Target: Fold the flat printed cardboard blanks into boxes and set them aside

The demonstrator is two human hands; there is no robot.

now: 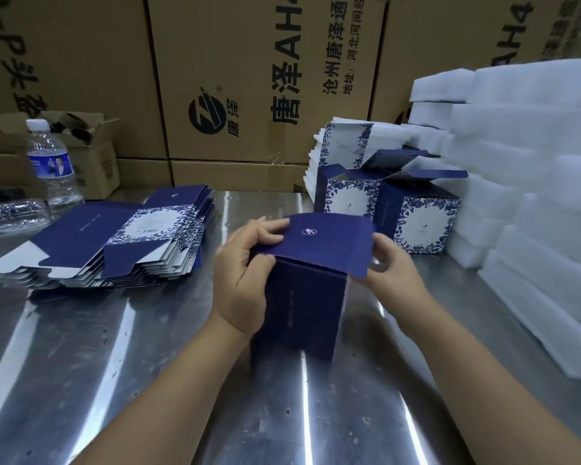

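From my head camera, looking down: a dark blue box (302, 303) stands upright on the steel tabletop (141, 370) right in front of me, its lid flap (329, 246) lying roughly level over the top. My left hand (245, 273) grips the box's upper left side, with the fingers curled onto the flap's left edge. My right hand (393, 270) pinches the flap's right edge.

A stack of flat blanks (114, 243) lies to my left. Just beyond the box, two folded boxes (346, 196) (416, 216) stand side by side with their lids open. More blanks (339, 146) stand on edge behind them. White foam sheets (534, 196) are piled along the right. A water bottle (52, 162) stands at far left, and big brown cartons (249, 78) line the back.
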